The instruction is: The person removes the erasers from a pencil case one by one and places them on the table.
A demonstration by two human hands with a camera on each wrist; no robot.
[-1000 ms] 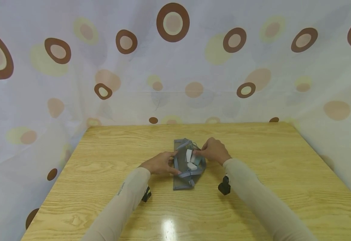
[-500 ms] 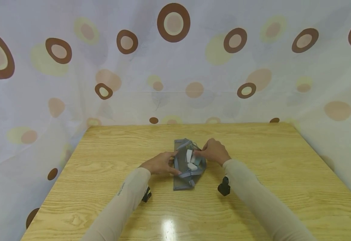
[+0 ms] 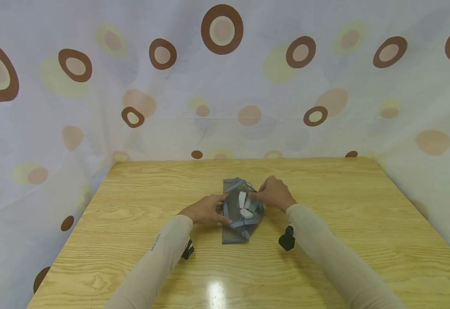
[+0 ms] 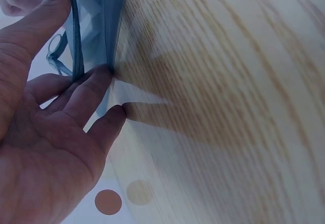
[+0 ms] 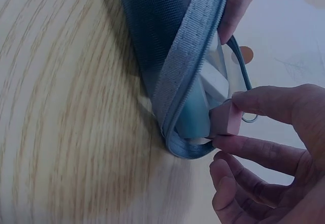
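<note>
Barely anything moves from the earlier frame: the right hand (image 3: 275, 192) pinches a pinkish, flat-faced block (image 5: 232, 120) at the mouth of the mesh pouch (image 5: 155, 28) on the grained table (image 3: 151, 184). Ribbed zip tape (image 5: 179, 69) partly hides white blocks (image 5: 216, 83) and a teal block (image 5: 194, 116) inside. The left hand (image 3: 206, 209), thumb and fingers apart, holds the pouch; some fingertips are hidden.

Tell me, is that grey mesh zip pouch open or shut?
The mesh zip pouch is open: its zipper edges stand apart, white blocks show inside, and the right hand pinches a pink block at the mouth.
</note>
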